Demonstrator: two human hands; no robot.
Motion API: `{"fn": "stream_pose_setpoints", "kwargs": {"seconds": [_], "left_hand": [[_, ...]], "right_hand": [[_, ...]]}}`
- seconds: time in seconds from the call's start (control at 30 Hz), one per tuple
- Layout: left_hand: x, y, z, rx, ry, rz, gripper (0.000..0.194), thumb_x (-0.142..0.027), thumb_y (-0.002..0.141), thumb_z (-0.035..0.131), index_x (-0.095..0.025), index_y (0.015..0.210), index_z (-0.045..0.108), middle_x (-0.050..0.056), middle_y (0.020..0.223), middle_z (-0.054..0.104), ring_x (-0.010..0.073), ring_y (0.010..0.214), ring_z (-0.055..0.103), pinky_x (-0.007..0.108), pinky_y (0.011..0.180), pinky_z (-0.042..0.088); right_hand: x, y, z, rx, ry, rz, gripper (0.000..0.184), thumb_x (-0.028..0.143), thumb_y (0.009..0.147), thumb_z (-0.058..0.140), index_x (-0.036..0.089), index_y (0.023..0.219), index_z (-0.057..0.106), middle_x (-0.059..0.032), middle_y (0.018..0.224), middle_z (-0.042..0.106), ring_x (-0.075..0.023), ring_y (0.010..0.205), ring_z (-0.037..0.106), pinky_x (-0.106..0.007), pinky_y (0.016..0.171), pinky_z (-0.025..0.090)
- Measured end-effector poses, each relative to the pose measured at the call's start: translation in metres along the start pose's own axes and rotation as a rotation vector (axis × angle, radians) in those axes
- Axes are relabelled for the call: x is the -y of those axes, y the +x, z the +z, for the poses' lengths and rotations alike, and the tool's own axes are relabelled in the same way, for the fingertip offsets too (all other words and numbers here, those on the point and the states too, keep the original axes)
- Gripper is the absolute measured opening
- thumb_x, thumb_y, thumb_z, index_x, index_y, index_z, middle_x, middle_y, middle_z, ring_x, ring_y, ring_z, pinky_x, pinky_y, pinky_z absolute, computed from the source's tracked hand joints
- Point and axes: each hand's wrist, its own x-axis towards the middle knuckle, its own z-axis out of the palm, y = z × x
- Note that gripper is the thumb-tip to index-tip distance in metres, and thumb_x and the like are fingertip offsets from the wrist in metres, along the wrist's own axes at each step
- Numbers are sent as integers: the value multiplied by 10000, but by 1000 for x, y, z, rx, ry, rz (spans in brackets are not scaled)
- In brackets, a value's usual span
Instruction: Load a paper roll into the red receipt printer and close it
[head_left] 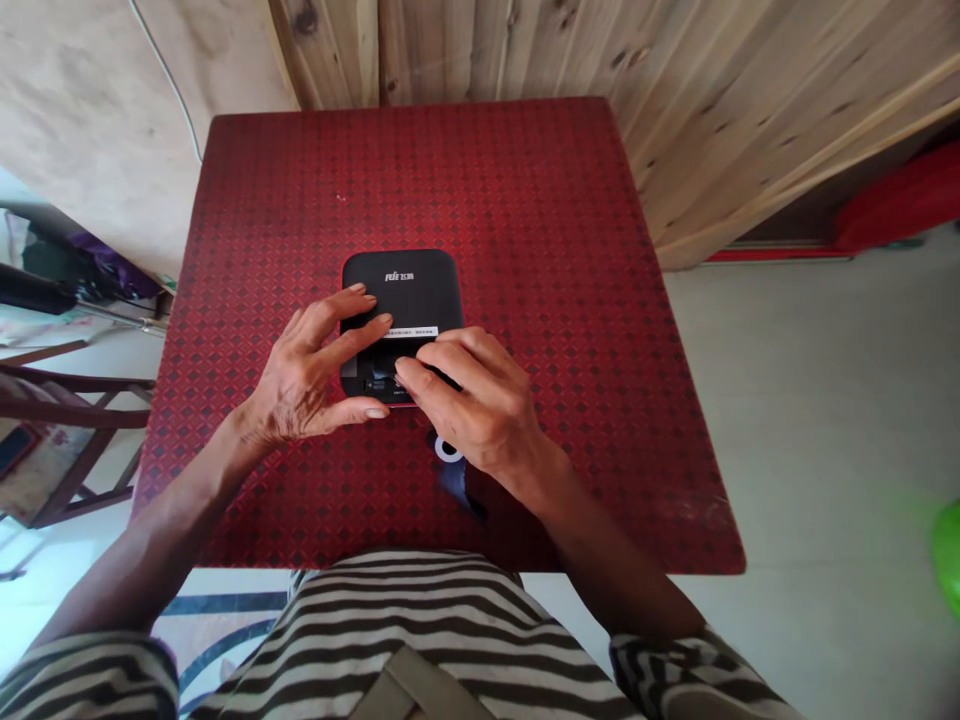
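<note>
A flat black device with rounded corners [416, 298] lies on the red patterned table [525, 210]. It bears a light logo, a white label strip and a recessed section along its near side. My left hand [304, 375] holds the device at its left, with fingers spread over the top and the thumb at the near edge. At the recess, my right hand [480, 395] has its thumb and forefinger pinched together; whatever they hold is hidden. A white ring with a dark centre [449, 450] shows just below my right hand, beside a dark bluish piece [454, 483].
A wooden plank wall [480, 55] stands behind the table's far edge. To the left is a dark wooden chair [75, 420], with a black rod [34, 290] above it. Something green [949, 555] sits at the right edge of the view.
</note>
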Motion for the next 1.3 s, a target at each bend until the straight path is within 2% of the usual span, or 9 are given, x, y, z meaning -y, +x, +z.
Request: {"fn": "stream_pose_setpoints", "kwargs": {"seconds": [0.17,0.33,0.6,0.7,0.8,0.9,0.97,1.1,1.3], "left_hand": [[2,-1,4,-15,31,25,899,-787,892,704,-323,1628,481,172,1566,560,405,1525,531,625,1251,482],[0,-4,7,10,51,-62,967,-871,759,773,-334,1537,576,159,1557,567,430,1514,536,661,1233,492],[-1,-5,13,-57,103,24,954,-825,861,712,-295,1619,480,195,1552,563,420,1521,529,625,1216,505],[-10,-4,9,-38,105,-16,835,-749,931,690,-288,1598,490,188,1552,557,388,1538,514,601,1226,500],[-22,-11,6,-86,121,-86,755,-692,933,732,-293,1544,538,165,1535,576,348,1476,571,551,1194,538],[-30,-26,10,-223,191,-148,718,-641,894,808,-297,1483,581,136,1430,652,308,1323,668,495,1100,607],[-30,-36,17,-285,233,-132,658,-560,901,833,-282,1450,601,121,1347,694,280,1229,714,450,1041,639],[-23,-48,29,-321,299,-94,600,-498,916,828,-278,1431,612,102,1296,725,254,1140,758,401,972,669],[-24,-44,30,-331,269,-97,640,-472,905,850,-268,1453,591,99,1264,734,254,1131,761,394,970,670]], "right_hand": [[0,-2,-3,89,25,49,185,130,1068,597,237,1058,747,-40,910,736,-208,920,648,-376,773,526],[0,-3,-3,128,78,84,212,142,1075,568,242,1084,755,-51,927,734,-224,939,650,-401,805,540],[-1,2,-8,27,56,20,129,173,1047,649,185,1132,744,-78,972,769,-231,936,677,-391,828,588],[-8,-3,-18,-91,99,133,137,215,1039,681,213,1162,742,-75,1021,785,-233,966,700,-411,894,595],[-23,-20,-21,-167,150,369,133,234,1065,630,243,1065,763,-48,971,792,-214,918,722,-407,889,583],[-37,-44,-6,-96,288,635,237,326,1087,578,233,957,754,-36,900,775,-189,820,719,-340,746,573],[-42,-57,10,-1,385,725,261,372,1079,569,226,953,745,-40,905,769,-181,782,710,-306,673,548],[-43,-66,36,84,385,638,234,326,1063,532,224,957,713,-54,921,756,-196,817,695,-328,760,555],[-44,-66,40,115,310,597,174,280,1036,529,231,958,676,-44,888,706,-204,808,655,-332,762,534]]}}
